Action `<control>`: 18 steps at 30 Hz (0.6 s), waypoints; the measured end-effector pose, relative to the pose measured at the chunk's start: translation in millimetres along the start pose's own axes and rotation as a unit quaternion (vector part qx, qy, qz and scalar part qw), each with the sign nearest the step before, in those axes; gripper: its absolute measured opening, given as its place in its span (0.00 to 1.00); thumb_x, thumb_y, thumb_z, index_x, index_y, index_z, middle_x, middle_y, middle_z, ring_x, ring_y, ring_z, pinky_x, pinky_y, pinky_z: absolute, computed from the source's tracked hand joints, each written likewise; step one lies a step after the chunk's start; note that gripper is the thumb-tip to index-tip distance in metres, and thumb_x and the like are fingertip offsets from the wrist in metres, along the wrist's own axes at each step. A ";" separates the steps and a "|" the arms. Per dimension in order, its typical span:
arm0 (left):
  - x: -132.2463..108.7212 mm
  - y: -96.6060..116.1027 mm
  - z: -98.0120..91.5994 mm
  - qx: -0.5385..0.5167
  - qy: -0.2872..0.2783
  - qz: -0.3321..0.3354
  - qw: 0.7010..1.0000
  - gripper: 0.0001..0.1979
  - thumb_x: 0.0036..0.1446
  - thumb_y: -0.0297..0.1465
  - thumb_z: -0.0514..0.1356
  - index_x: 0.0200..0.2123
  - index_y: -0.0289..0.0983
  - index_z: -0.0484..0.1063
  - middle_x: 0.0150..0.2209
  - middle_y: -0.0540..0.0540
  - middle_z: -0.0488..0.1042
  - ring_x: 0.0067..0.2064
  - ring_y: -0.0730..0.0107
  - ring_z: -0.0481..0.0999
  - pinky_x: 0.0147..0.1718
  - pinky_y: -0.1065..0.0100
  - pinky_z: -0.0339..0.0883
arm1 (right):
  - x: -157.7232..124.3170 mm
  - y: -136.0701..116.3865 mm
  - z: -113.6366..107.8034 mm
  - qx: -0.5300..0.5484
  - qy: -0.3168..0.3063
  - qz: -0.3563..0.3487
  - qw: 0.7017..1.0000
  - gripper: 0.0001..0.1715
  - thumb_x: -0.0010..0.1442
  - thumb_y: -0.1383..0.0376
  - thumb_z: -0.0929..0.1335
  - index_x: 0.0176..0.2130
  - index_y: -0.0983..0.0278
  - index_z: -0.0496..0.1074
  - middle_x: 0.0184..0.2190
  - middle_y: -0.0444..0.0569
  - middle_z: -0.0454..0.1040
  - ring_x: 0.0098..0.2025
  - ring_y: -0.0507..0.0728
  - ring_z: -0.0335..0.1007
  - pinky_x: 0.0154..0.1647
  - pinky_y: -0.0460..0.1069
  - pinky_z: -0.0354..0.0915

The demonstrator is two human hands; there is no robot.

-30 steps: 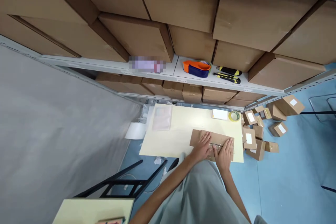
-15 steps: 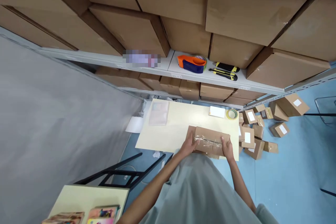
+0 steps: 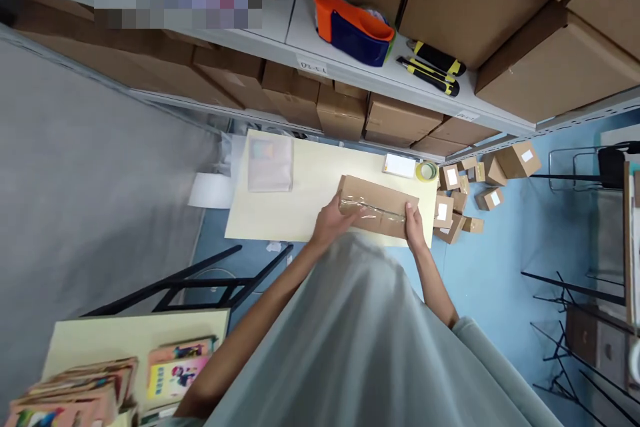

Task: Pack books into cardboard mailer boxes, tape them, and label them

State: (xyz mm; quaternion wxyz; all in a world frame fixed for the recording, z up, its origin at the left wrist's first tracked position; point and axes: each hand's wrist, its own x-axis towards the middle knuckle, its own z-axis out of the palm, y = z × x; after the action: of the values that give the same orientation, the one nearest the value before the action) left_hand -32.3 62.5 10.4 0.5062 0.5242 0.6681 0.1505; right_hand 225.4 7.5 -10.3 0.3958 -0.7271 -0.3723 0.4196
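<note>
A flat brown cardboard box (image 3: 380,203) with clear tape across its top is held just above the pale yellow table (image 3: 305,207). My left hand (image 3: 331,220) grips its left end, fingers curled onto the top. Its right end is clasped by my right hand (image 3: 414,225). Both arms reach out from my grey shirt below.
On the table lie a clear plastic sleeve (image 3: 270,163), a white label pad (image 3: 400,165) and a tape roll (image 3: 427,171). Several small labelled boxes (image 3: 465,193) litter the blue floor at right. The shelf above holds an orange-blue tape dispenser (image 3: 353,30) and utility knives (image 3: 433,63). Books (image 3: 115,383) sit lower left.
My hands went from pressing flat on the box to gripping both its ends and lifting it. The view has tilted down and closer, showing the books at lower left.
</note>
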 end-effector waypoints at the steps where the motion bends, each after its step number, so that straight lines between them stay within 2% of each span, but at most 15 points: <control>1: -1.6 0.6 -8.4 0.025 0.032 -0.021 0.999 0.42 0.57 0.55 0.71 0.70 0.44 0.68 0.55 0.42 0.85 0.56 0.47 0.84 0.55 0.55 0.76 | 0.3 -7.4 11.3 0.001 -0.009 -0.008 1.000 0.48 0.71 0.36 0.64 0.70 0.69 0.66 0.66 0.64 0.76 0.68 0.66 0.73 0.70 0.64 0.69; 2: -2.3 -0.6 -16.2 0.047 0.058 -0.038 0.997 0.44 0.56 0.55 0.72 0.70 0.43 0.68 0.55 0.41 0.85 0.56 0.46 0.84 0.54 0.55 0.76 | 1.5 -13.5 23.4 0.004 -0.019 -0.011 1.000 0.50 0.68 0.36 0.68 0.69 0.70 0.66 0.64 0.65 0.77 0.66 0.67 0.75 0.69 0.64 0.70; 4: -0.5 -7.9 -29.4 0.073 0.082 -0.053 0.993 0.40 0.59 0.54 0.70 0.68 0.43 0.70 0.54 0.41 0.85 0.55 0.46 0.84 0.54 0.56 0.75 | 7.1 -22.0 46.5 0.011 -0.035 -0.003 0.999 0.53 0.61 0.37 0.74 0.67 0.71 0.67 0.61 0.67 0.79 0.61 0.67 0.79 0.65 0.63 0.73; 6: 5.4 -19.4 -39.4 0.083 0.077 -0.053 0.992 0.32 0.65 0.51 0.65 0.67 0.42 0.72 0.54 0.41 0.85 0.55 0.46 0.84 0.53 0.57 0.75 | 16.7 -26.7 63.5 0.017 -0.045 0.001 0.999 0.54 0.56 0.38 0.77 0.65 0.70 0.68 0.59 0.66 0.80 0.58 0.67 0.80 0.62 0.62 0.75; 9: 19.4 -33.8 -45.6 0.090 0.065 -0.032 0.993 0.27 0.73 0.48 0.56 0.66 0.40 0.72 0.54 0.38 0.85 0.56 0.46 0.83 0.52 0.57 0.74 | 35.1 -29.1 71.8 0.013 -0.056 -0.012 0.998 0.51 0.56 0.38 0.77 0.64 0.68 0.70 0.58 0.63 0.81 0.57 0.67 0.80 0.62 0.61 0.74; 11: 29.7 -37.1 -42.4 0.091 0.048 -0.024 0.994 0.25 0.75 0.46 0.51 0.64 0.39 0.73 0.52 0.37 0.85 0.55 0.45 0.83 0.52 0.56 0.73 | 45.2 -27.0 68.8 -0.009 -0.052 -0.020 0.998 0.50 0.56 0.37 0.77 0.63 0.67 0.71 0.57 0.62 0.82 0.57 0.66 0.80 0.62 0.61 0.74; 14: 41.6 -34.6 -29.3 0.076 0.005 -0.038 0.996 0.24 0.76 0.42 0.47 0.59 0.36 0.75 0.50 0.35 0.84 0.54 0.44 0.83 0.53 0.54 0.74 | 49.8 -16.0 62.3 -0.089 -0.014 -0.011 0.996 0.47 0.60 0.36 0.73 0.62 0.68 0.71 0.56 0.63 0.83 0.56 0.67 0.80 0.61 0.61 0.73; 16: 45.0 -32.3 -18.8 0.061 -0.005 -0.047 0.997 0.24 0.76 0.41 0.46 0.61 0.34 0.73 0.53 0.32 0.83 0.56 0.42 0.82 0.55 0.51 0.74 | 46.0 -5.0 60.8 -0.156 0.013 0.005 0.988 0.45 0.67 0.37 0.67 0.62 0.70 0.70 0.54 0.64 0.83 0.54 0.67 0.81 0.60 0.61 0.74; 18: 45.1 -31.1 -9.9 0.046 0.001 -0.052 0.998 0.27 0.76 0.43 0.48 0.66 0.33 0.69 0.57 0.30 0.82 0.58 0.41 0.82 0.58 0.48 0.73 | 39.7 4.8 62.4 -0.228 0.023 -0.018 0.973 0.44 0.74 0.40 0.59 0.66 0.73 0.66 0.54 0.68 0.82 0.54 0.68 0.81 0.58 0.62 0.74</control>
State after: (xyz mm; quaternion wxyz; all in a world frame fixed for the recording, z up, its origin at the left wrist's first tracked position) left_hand -54.9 91.6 -31.3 0.4880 0.5111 0.7014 0.0933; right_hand 184.6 56.6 -47.9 0.2351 -0.8007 -0.4623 0.2999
